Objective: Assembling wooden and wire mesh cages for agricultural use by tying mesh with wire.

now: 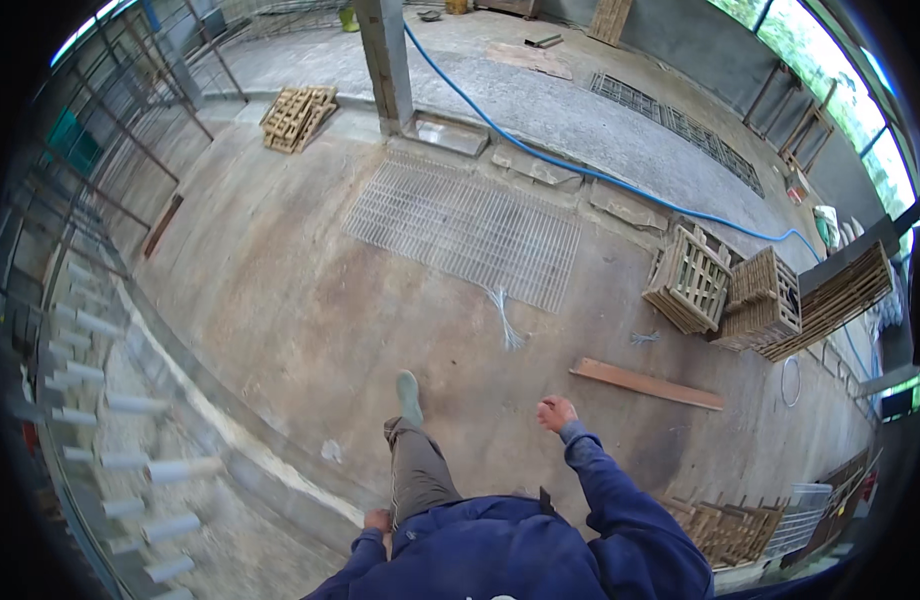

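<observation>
— Blue sleeves on both arms; what are the hands doing?
— The right hand (556, 412) swings out over the concrete floor (300, 300), fingers curled into a loose fist, holding nothing. The left hand (378, 520) hangs by the hip; its fingers I cannot tell.
— Nearest things?
— A wooden plank (645, 384) lies just right of the right hand, a wire mesh panel (465, 230) farther ahead, wooden crates (725, 285) toward the floor's right edge.
</observation>
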Available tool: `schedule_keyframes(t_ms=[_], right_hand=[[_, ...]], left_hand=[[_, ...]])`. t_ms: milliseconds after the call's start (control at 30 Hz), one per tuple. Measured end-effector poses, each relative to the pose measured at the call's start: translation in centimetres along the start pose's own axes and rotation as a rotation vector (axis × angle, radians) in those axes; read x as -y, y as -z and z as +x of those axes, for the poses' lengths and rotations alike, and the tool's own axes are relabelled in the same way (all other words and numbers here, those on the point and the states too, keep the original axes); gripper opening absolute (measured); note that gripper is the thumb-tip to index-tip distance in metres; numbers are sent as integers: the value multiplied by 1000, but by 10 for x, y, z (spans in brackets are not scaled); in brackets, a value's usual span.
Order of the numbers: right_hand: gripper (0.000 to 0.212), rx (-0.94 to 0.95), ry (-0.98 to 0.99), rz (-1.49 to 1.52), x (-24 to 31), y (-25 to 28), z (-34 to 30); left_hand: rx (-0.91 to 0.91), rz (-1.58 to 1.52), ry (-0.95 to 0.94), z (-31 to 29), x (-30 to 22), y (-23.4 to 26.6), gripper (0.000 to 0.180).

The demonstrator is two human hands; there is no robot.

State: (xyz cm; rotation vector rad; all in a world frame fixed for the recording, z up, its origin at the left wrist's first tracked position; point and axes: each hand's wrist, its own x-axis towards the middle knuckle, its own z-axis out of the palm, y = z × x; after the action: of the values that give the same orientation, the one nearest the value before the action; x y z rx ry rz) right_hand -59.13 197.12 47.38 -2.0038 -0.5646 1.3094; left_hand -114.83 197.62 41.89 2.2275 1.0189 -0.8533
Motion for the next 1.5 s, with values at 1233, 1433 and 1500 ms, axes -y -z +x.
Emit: schedule_keyframes(t_ms=[1233, 1433, 1500], right_hand=[[38, -1052, -531, 69, 477, -354, 631], [43, -1150, -664, 218, 512, -396, 691], [35, -1098, -643, 13, 518, -390, 698]], left_hand=[[-431, 407, -635, 1322, 119, 870, 63], [-64, 364, -553, 1448, 139, 847, 56], [-78, 278, -715, 1446, 142, 831, 39]])
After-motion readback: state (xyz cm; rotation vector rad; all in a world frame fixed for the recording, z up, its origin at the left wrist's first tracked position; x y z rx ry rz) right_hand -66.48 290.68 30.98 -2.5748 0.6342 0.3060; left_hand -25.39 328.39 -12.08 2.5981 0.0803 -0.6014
